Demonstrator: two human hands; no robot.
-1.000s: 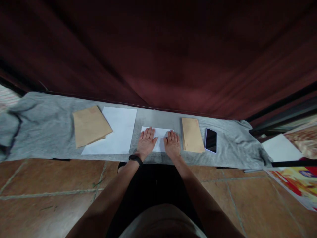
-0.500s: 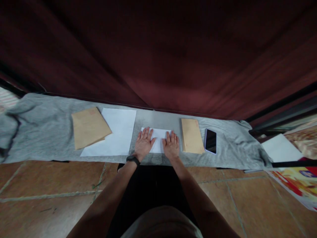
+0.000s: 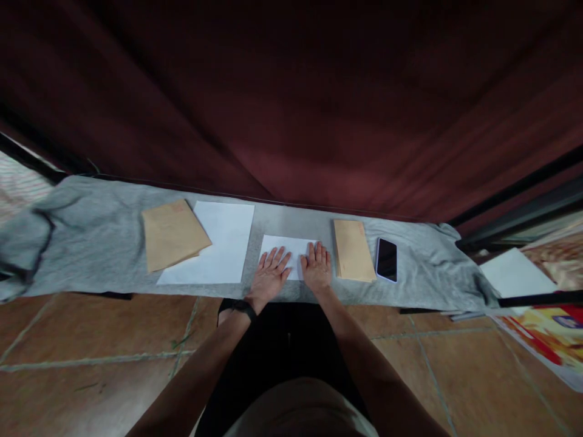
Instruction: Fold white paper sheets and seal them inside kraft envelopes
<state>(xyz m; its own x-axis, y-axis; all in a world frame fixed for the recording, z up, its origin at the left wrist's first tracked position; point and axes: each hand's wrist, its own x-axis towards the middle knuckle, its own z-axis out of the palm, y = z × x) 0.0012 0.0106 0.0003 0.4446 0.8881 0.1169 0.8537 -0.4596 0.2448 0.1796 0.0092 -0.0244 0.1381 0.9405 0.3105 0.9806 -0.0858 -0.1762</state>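
Small white paper [image 3: 296, 244] flat on the grey cloth [image 3: 426, 261], directly in front of me, its long side running left to right. Both my hands on it, palms down. Left hand [image 3: 269, 274]: fingers spread over the paper's left part, thumb angled inward; nothing grasped, grip slack. Right hand [image 3: 317, 268]: fingers nearly together, reaching to the paper's right end; also flat, grip released, nothing pinched. Middle of the paper bare between my two thumbs. How hard I press, cannot tell. Black wristband [image 3: 245, 309] on my left wrist.

Just right of my right hand: narrow stack of brown envelopes [image 3: 354, 250], edges slightly fanned, faint reddish print. Beside it, a phone [image 3: 387, 260], dark screen up, pale purple edge.

Left of the paper, a little apart: large white sheet [image 3: 228, 243]. Over its left part, wider brown envelopes [image 3: 173, 235], set askew, one showing beneath another.

Farther out: dark red fabric [image 3: 291, 133] rising along the cloth's far edge. Below, brown floor tiles [image 3: 104, 328] with pale joints. Far right, low down, a printed sheet [image 3: 555, 343] in red and yellow.
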